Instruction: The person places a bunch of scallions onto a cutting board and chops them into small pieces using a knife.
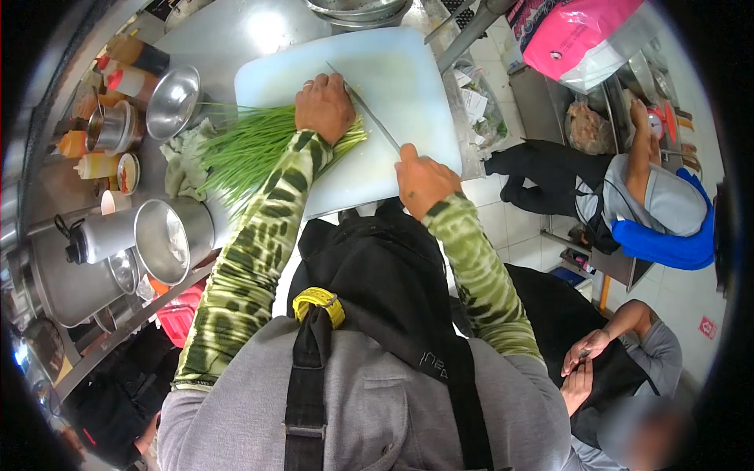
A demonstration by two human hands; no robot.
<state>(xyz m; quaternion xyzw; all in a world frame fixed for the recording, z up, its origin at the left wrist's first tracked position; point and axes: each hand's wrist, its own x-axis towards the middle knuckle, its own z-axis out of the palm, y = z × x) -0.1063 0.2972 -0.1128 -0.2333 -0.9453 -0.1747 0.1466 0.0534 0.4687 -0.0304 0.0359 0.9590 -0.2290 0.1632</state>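
A large bunch of long green chives (250, 153) lies across the left part of a white cutting board (408, 74), its cut ends toward the middle and its leaves running off the left edge. Pressed down over the bunch near those ends is my left hand (323, 106), fingers curled and closed on it. My right hand (426, 180) grips a knife (372, 116) by its handle, which the fingers hide. The blade slants up and left across the board, its tip just beyond my left fingers and its edge beside the chive ends.
Left of the board are a steel bowl (173, 102), a crumpled cloth (188, 161), sauce bottles (129, 82) and a deep steel pot (169, 239). A bin of scraps (481, 106) adjoins the right side. Two co-workers stand at the right, one near a red scale (662, 122).
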